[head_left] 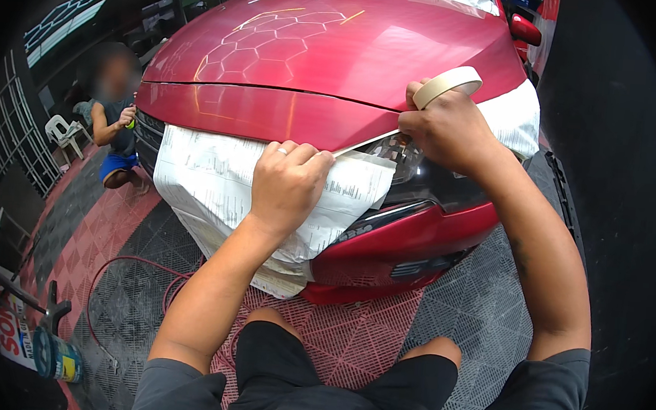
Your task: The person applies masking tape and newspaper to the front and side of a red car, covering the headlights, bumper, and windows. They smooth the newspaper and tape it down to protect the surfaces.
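Note:
My right hand [448, 130] is closed around a cream roll of masking tape [447, 82] above the headlight [397, 155] of a red car. From the roll a narrow tape strip [365, 141] runs taut, down and left, to my left hand [289, 185]. The left hand's fingers are curled and pressed at the front edge of the red bonnet [327, 116], where the strip ends under them. Below that edge hangs a printed paper sheet [211, 173], covering the grille area and reaching partly beneath the left hand. The left fingertips are partly hidden.
More paper [514, 115] covers the car's side at right. A person [118, 131] crouches at far left, near a white plastic chair [64, 132]. A red hose [119, 266] lies across the tiled floor [356, 331]. A bucket [58, 357] stands lower left.

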### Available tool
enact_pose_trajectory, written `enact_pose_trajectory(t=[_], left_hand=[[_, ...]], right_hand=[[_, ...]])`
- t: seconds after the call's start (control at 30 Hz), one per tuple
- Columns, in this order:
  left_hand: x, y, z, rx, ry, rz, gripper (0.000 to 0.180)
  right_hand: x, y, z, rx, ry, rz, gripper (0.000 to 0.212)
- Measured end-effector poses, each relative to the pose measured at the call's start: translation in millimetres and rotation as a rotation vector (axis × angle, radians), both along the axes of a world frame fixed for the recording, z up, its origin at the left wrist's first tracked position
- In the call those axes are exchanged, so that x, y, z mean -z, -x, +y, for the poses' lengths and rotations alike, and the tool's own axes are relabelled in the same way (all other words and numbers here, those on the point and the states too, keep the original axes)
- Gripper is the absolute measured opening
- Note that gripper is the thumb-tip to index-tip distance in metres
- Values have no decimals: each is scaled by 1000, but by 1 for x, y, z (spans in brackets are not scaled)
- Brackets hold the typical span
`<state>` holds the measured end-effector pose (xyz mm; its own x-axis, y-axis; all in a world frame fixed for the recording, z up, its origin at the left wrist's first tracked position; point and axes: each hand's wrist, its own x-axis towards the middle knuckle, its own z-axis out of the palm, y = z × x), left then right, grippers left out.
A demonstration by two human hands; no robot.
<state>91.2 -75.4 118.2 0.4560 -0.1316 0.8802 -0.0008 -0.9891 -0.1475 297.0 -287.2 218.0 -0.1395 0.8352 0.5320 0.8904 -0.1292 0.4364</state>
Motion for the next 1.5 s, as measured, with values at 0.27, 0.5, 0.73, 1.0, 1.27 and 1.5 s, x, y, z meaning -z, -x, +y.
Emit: enact_pose_trajectory(t=[0.27, 0.5, 0.73, 1.0, 1.27, 1.5], left_hand=[[-10, -1, -4, -37, 67, 103, 8], [-20, -2, 0, 101, 223, 142, 5], [-17, -2, -1, 106, 307, 197, 8], [-12, -1, -4, 40, 262, 140, 8], [7, 12, -12, -149, 53, 113, 23], [20, 7, -17, -70, 29, 129, 55]], right_hand=[[-11, 11, 2, 98, 57, 8, 4], [-22, 18, 5, 134, 115, 113, 9], [-29, 30, 9, 184, 175, 18, 3], [-27, 31, 14, 186, 220, -174, 7], [12, 56, 6, 431, 144, -404, 13], [46, 52, -82, 543, -226, 5, 34]])
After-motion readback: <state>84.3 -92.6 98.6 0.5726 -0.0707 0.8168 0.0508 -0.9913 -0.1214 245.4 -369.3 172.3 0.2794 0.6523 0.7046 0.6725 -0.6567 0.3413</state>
